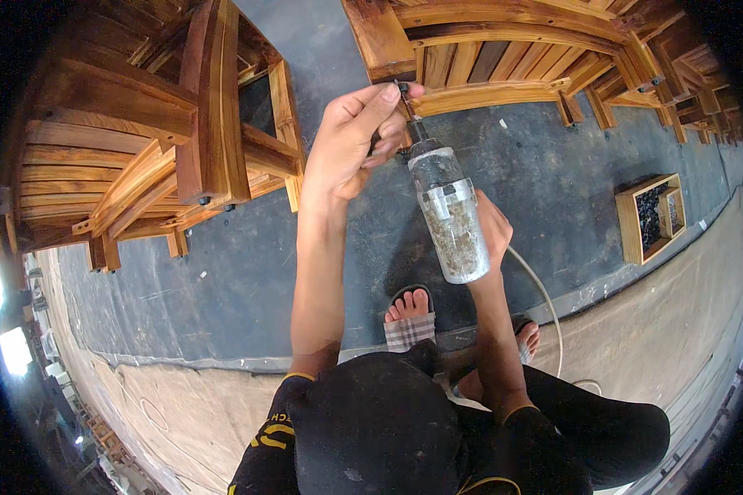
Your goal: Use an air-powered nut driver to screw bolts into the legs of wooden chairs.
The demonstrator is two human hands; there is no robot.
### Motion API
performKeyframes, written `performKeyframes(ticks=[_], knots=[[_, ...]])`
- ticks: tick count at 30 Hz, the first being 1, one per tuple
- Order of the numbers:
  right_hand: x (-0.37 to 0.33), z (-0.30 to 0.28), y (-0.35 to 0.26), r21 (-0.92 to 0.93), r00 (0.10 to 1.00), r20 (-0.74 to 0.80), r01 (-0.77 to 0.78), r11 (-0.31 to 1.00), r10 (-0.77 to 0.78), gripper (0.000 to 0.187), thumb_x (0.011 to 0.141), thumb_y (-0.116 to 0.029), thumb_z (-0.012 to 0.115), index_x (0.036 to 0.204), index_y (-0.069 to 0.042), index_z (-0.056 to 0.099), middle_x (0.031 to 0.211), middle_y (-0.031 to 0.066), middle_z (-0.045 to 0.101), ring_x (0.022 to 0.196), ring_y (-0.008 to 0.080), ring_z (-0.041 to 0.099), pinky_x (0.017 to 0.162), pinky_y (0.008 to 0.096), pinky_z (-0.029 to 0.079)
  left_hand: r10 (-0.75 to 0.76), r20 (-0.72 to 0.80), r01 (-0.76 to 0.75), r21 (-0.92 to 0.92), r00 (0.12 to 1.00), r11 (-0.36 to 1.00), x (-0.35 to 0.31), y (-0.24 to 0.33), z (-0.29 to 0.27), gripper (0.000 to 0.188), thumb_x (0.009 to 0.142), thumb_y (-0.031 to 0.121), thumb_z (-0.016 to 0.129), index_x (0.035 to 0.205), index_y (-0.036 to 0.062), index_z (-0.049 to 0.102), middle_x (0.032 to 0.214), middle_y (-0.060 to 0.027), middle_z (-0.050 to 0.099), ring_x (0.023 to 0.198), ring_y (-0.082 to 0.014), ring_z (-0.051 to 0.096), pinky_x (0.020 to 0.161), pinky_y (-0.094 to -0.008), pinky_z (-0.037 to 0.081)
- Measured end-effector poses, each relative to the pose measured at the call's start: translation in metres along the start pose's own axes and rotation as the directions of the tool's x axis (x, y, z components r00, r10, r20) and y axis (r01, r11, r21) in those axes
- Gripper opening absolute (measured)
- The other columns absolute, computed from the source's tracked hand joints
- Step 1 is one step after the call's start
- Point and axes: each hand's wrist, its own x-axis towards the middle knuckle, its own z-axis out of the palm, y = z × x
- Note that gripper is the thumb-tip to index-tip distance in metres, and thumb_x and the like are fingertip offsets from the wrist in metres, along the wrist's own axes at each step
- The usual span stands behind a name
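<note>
My right hand [494, 227] grips a worn, grey-white power drill [462, 247] around its handle, most of which the drill's body hides. Its slim bit [414, 115] points away from me, up toward a wooden leg [381, 45] of a bench-like frame. At the bit's far end, my left hand [351, 140] pinches a small black piece [403, 87] between thumb and forefinger. The piece looks like a furniture foot pad and sits close to the leg's end; whether it touches the wood I cannot tell. My left hand's other fingers curl beside the bit.
Slatted wooden furniture [115, 157] lies tipped over at the left, with more slatted pieces [495, 66] at the far right. An open wooden box [630, 227] of small black parts stands on the dark floor. A pale cord [549, 301] trails from the drill past my foot [409, 307].
</note>
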Motion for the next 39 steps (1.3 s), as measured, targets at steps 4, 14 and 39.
performKeyframes(ticks=[4, 14, 39], knots=[[0.000, -0.001, -0.004, -0.038, 0.999, 0.022, -0.025, 0.999, 0.026, 0.025, 0.063, -0.013, 0.070, 0.081, 0.001, 0.058, 0.078, 0.0141, 0.060, 0.059, 0.0296, 0.057, 0.052, 0.0346, 0.044, -0.003, 0.000, 0.003, -0.016, 1.000, 1.000, 0.000, 0.001, 0.002, 0.028, 0.096, 0.021, 0.050, 0.108, -0.0017, 0.061, 0.059, 0.0061, 0.040, 0.047, -0.0028, 0.035, 0.038, -0.0162, 0.025], [0.002, -0.001, -0.004, -0.017, 1.000, 0.021, -0.011, 1.000, 0.011, 0.022, 0.066, -0.002, 0.070, 0.083, 0.004, 0.057, 0.076, 0.0139, 0.058, 0.058, 0.0253, 0.058, 0.052, 0.0305, 0.047, -0.035, -0.006, 0.035, -0.021, 0.999, 0.999, 0.000, 0.003, 0.001, 0.027, 0.096, 0.020, 0.050, 0.108, -0.0012, 0.061, 0.058, 0.0062, 0.040, 0.047, -0.0028, 0.034, 0.038, -0.0160, 0.025], [-0.004, 0.013, -0.009, 0.045, 0.992, -0.030, -0.124, 0.991, 0.125, 0.030, 0.064, -0.017, 0.071, 0.082, 0.003, 0.058, 0.076, 0.0148, 0.057, 0.059, 0.0304, 0.056, 0.053, 0.0346, 0.044, -0.563, 0.049, 0.499, -0.530, 0.825, 0.685, -0.143, -0.148, -0.028, 0.025, 0.090, 0.004, 0.048, 0.112, -0.0059, 0.058, 0.088, -0.0124, 0.065, 0.055, -0.0077, 0.045, 0.041, -0.0181, 0.034]])
